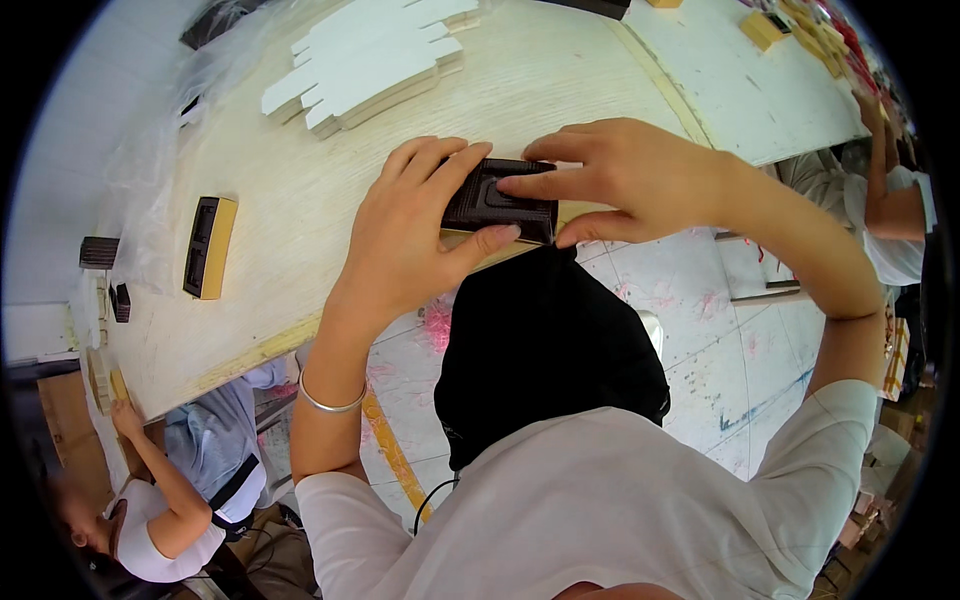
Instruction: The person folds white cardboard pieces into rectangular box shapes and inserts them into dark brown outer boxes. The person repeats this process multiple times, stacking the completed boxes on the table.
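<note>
At the near edge of the table, a small box with a dark brown ridged plastic insert (492, 204) lies between my hands. A narrow yellowish side of it shows below the insert. My left hand (410, 205) grips its left end, fingers over the far side and thumb along the near edge. With the index finger of my right hand (620, 178) I touch the middle of the insert. The right thumb is at its near right corner, and the other right fingers curl by the far right corner. A similar yellow box with a dark insert (210, 248) rests farther left on the table.
Flat white carton blanks (375, 55) lie stacked at the far side of the pale table (290, 190). Clear plastic film (150, 170) and dark inserts (98, 252) are at the left. Co-workers sit at lower left and at right. Another yellow box (765, 32) is far right.
</note>
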Demonstrator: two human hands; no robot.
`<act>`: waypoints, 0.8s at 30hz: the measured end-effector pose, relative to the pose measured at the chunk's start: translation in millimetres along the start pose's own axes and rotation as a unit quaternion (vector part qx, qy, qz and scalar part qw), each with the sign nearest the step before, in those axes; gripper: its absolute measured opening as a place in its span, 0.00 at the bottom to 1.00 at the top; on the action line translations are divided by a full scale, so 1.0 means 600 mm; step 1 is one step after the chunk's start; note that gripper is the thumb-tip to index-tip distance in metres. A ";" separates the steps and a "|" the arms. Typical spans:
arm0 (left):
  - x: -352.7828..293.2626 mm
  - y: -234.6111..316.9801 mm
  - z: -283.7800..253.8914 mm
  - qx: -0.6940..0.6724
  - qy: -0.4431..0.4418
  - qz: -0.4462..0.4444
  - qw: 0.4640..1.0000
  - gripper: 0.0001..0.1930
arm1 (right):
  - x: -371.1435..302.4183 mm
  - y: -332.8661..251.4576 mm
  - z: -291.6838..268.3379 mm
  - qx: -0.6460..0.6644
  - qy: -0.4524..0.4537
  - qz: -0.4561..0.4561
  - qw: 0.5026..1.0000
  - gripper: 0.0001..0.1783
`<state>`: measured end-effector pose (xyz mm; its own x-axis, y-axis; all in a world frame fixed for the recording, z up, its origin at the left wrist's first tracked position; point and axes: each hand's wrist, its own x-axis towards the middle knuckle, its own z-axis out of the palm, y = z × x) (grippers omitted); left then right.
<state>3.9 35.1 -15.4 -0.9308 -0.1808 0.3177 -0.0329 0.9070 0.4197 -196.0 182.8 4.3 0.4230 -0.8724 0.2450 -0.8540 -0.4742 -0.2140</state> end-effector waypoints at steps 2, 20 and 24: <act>0.003 0.001 -0.001 -0.019 -0.007 0.001 1.000 0.34 | 0.002 -0.006 0.001 -0.015 -0.022 0.035 0.999 0.25; -0.023 0.007 0.015 0.085 -0.004 -0.019 0.996 0.42 | -0.017 -0.046 0.083 -0.015 0.068 0.100 0.993 0.41; -0.034 -0.024 0.008 -0.221 0.111 -0.028 0.969 0.44 | -0.017 -0.035 0.092 0.142 0.162 0.128 0.968 0.43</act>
<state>21.7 27.7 -31.7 -0.8288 -0.3469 0.4390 0.1237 0.6516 0.7484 -165.5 195.4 -46.0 0.0512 -0.9043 0.4237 -0.7813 -0.3005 -0.5470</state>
